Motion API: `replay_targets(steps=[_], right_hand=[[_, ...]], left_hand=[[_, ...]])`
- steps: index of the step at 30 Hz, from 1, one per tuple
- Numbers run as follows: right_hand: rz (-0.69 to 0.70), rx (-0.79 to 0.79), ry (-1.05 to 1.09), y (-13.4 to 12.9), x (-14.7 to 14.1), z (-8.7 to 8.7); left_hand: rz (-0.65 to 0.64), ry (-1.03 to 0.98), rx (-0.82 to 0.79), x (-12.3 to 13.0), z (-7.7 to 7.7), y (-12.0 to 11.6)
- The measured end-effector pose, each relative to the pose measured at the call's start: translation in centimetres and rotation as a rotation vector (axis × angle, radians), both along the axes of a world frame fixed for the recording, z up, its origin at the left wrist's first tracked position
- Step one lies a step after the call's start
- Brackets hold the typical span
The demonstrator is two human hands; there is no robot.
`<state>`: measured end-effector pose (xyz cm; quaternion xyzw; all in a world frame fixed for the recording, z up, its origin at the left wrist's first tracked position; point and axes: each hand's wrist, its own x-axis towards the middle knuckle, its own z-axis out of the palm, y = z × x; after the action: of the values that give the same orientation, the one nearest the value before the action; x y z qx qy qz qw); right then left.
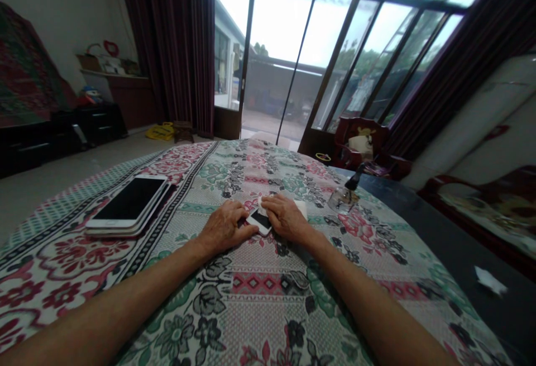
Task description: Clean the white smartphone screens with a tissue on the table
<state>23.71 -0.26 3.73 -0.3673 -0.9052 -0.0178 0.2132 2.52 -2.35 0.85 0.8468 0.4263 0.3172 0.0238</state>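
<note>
A small white phone with a dark screen [261, 220] lies on the patterned tablecloth [259, 304] in front of me. My left hand [225, 225] grips the phone's left edge, with the thumb along its near end. On its upper right part rests my right hand [285, 216], fingers together and pressing a white cloth or tissue [300, 207] against the phone. Part of the white piece shows beyond that hand's knuckles. The far end of the phone is hidden by the fingers and the white piece.
At left lies a stack of larger devices, a white-framed one [130, 201] on top. A glass jar with a black top [344, 199] stands at right. A crumpled white tissue [491, 281] lies on a dark surface at far right. Chairs [355, 145] stand beyond the table.
</note>
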Motion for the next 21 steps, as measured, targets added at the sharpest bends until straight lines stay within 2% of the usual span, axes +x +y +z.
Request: replay_targets(steps=[4,7,12,14,16,21], right_hand=[[0.142,-0.049,0.027,-0.6,-0.3,0.5],[0.168,-0.056,0.049,-0.3,0.3,0.4],[0.033,-0.003,0.087,0.5,1.5,-0.4],[-0.026,0.011,0.095,0.6,1.7,-0.6],[-0.072,0.02,0.1,0.5,1.7,-0.6],[-0.14,0.021,0.085,0.2,1.3,-0.6]], left_hand=[[0.022,-0.007,-0.015,0.3,0.1,0.0],[0.007,0.044,-0.071,0.3,0.9,0.4],[-0.123,0.182,-0.223,0.4,3.5,1.8],[-0.149,0.211,-0.248,0.4,4.1,2.3],[-0.152,0.209,-0.253,0.5,4.1,2.5],[-0.117,0.144,-0.208,0.6,2.7,2.2]])
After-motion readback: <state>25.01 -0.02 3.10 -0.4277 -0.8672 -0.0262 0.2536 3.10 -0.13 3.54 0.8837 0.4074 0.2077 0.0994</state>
